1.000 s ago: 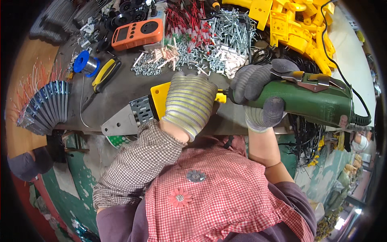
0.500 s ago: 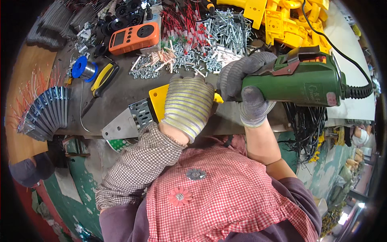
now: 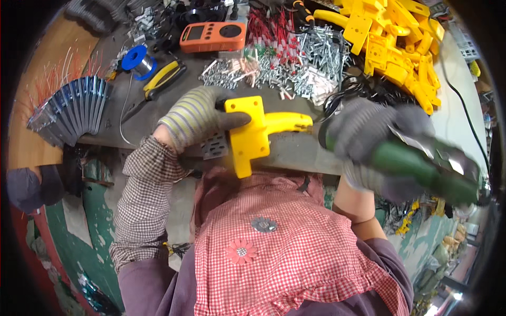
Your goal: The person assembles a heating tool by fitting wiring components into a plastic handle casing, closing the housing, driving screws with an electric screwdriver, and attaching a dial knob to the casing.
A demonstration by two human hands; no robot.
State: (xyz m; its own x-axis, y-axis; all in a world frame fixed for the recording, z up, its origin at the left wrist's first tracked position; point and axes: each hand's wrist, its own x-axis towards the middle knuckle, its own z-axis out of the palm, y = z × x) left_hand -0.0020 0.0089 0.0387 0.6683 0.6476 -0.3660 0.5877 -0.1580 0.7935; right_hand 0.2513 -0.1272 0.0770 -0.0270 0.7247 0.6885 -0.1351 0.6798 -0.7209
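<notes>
My gloved left hand grips a yellow plastic handle housing by its block end, with the thumb across its upper face. The narrow handle part points right, and a perforated metal plate shows below the hand, partly hidden. To the right, my gloved right hand is wrapped round a green corded electric screwdriver. Motion blurs this tool, and its working end is hidden by the hand. A gap separates tool and housing.
Loose screws, red-wired parts and a pile of yellow housings cover the bench's back. An orange multimeter, solder spool and yellow-black pliers lie left of them. Wired metal strips fan out at far left.
My right hand has swung the electric screwdriver down and right, away from the housing. My left hand has moved left and turned the housing, so more of it shows.
</notes>
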